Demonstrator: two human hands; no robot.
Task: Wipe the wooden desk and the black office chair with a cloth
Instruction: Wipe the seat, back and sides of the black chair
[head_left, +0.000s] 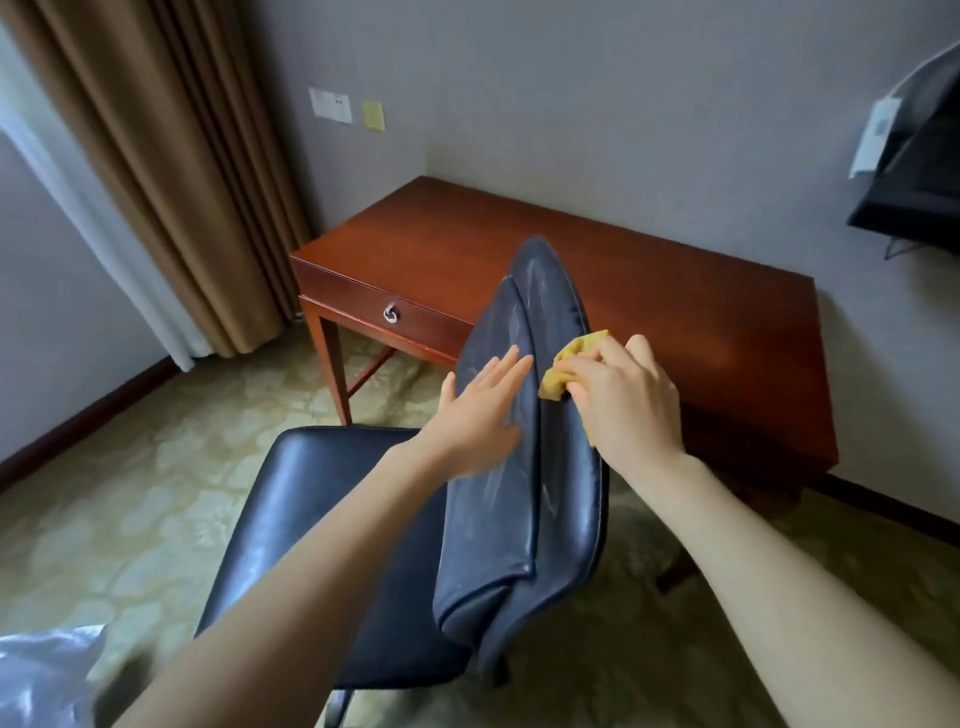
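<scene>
Left hand: your left hand (480, 410) lies flat with straight fingers on the front face of the black leather office chair (322, 519), holding nothing.
Right hand: at 3 o'clock from the left, your right hand (623, 400) clenches a crumpled yellow cloth (571, 358) against the backrest's rear edge.
Backrest: the backrest (556, 499) shows edge-on, running from 12 to 6 o'clock between your hands.
Seat: the seat juts toward 8 o'clock.
Desk: the rectangular red-brown wooden desk (675, 312) lies from 12 to 2 o'clock. Its front edge passes behind the backrest and its far edge meets the grey wall.
Free floor: patterned green carpet (156, 493) spreads at 9 o'clock between the seat and the brown pleated curtain (182, 182).
</scene>
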